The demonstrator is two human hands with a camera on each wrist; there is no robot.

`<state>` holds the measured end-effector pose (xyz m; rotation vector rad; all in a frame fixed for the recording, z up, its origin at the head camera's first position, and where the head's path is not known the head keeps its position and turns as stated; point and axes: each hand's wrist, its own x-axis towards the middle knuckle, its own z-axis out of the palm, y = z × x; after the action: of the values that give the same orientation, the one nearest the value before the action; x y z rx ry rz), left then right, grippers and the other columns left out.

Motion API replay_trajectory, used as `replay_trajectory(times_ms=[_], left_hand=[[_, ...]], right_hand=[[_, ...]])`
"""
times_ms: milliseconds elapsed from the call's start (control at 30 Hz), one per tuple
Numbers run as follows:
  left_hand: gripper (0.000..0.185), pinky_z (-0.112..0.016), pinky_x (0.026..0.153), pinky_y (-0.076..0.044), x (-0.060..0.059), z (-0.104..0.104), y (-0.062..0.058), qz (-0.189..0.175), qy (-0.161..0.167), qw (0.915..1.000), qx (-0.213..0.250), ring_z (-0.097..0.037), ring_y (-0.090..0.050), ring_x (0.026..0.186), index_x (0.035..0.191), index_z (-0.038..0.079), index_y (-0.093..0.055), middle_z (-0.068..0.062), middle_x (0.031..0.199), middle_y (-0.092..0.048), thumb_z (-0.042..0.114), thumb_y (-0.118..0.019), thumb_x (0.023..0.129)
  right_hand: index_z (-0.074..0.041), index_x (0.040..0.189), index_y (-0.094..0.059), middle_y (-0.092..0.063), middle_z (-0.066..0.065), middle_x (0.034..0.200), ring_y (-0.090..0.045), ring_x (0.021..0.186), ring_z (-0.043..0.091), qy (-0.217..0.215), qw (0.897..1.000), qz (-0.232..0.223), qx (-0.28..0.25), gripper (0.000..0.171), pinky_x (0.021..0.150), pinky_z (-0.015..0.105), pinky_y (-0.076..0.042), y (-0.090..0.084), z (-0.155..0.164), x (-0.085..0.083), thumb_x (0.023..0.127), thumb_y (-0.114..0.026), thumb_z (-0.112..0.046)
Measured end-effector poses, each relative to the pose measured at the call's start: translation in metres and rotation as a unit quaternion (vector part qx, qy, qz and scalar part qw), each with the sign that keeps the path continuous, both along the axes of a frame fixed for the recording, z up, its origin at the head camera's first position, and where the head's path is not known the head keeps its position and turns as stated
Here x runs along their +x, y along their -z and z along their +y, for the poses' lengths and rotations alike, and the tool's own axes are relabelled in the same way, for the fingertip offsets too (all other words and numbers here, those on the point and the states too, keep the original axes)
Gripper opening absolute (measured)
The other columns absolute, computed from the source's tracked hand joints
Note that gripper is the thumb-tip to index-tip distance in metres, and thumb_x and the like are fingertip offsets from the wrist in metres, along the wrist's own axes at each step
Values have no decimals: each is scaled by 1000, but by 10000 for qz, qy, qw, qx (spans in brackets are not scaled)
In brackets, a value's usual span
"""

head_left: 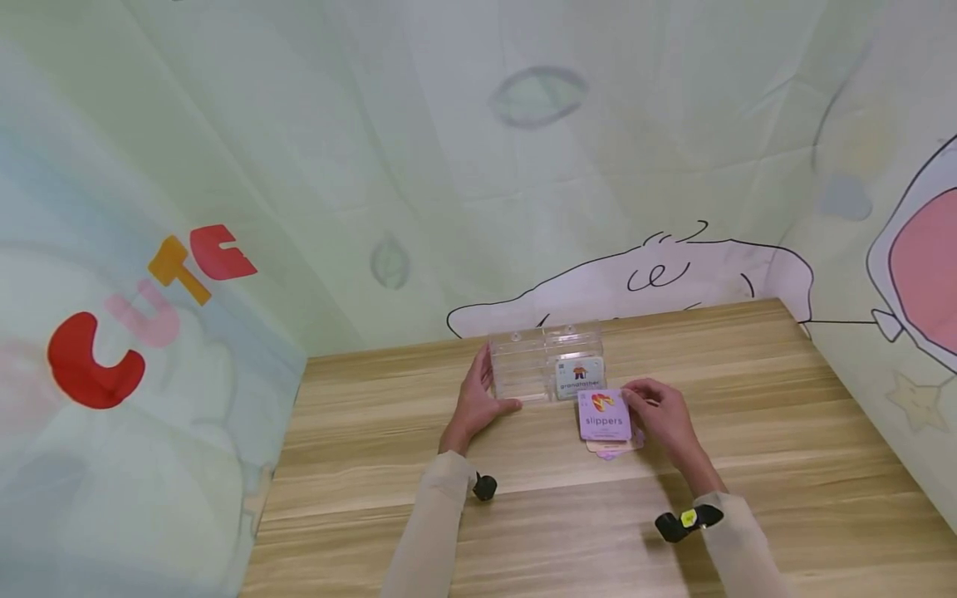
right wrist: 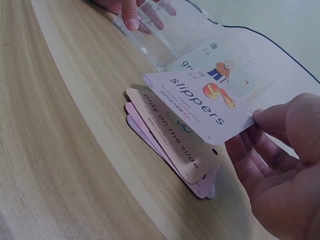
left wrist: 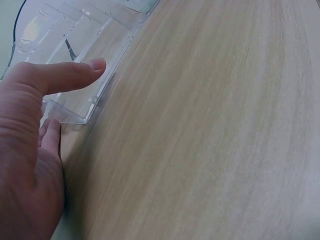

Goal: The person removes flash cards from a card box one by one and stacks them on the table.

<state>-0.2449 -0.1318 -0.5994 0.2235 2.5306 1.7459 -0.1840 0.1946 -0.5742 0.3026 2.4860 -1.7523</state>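
Note:
A clear plastic card holder (head_left: 521, 365) with stepped tiers stands near the back of the table. My left hand (head_left: 476, 404) grips its left side, the thumb (left wrist: 75, 76) across the front and the other fingers along the side. In the holder's right half sits a pale "grandfather" flash card (head_left: 579, 384). My right hand (head_left: 668, 422) pinches a lilac "slippers" flash card (right wrist: 200, 107) by its right edge between thumb and fingers. That card is raised and tilted, overlapping the lower part of the grandfather card in the right wrist view. Beneath it lies a loose stack of flash cards (right wrist: 167, 142), "play on the slide" on top.
The wood-grain table (head_left: 359, 498) meets a printed cloth backdrop (head_left: 419, 166) just behind the holder. Another cloth wall (head_left: 149, 465) with "CUTE" lettering rises on the left. Black wrist cameras (head_left: 484, 487) sit at both cuffs.

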Motion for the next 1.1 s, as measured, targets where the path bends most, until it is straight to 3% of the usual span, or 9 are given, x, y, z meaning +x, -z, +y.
replay_trajectory(times_ms=[267,1100], left_hand=[[123,-37,124,-31,0,0,0,33,-7,10000,-57,-28,-31,153,166,13,-19,-14,168,-29,7,-96,71],[125,-32,123,-30,0,0,0,12,-12,10000,64,-25,-31,153,166,13,-18,-13,168,-28,3,-97,69]], right_hand=[[1,123,-69,-67,16,109,-57,97,27,-7,9999,-103,100,27,70,23,-51,3,1,2,105,-63,-19],[3,122,-68,-67,18,108,-61,91,27,-47,9986,-312,413,25,69,24,-54,8,0,4,105,-63,-15]])
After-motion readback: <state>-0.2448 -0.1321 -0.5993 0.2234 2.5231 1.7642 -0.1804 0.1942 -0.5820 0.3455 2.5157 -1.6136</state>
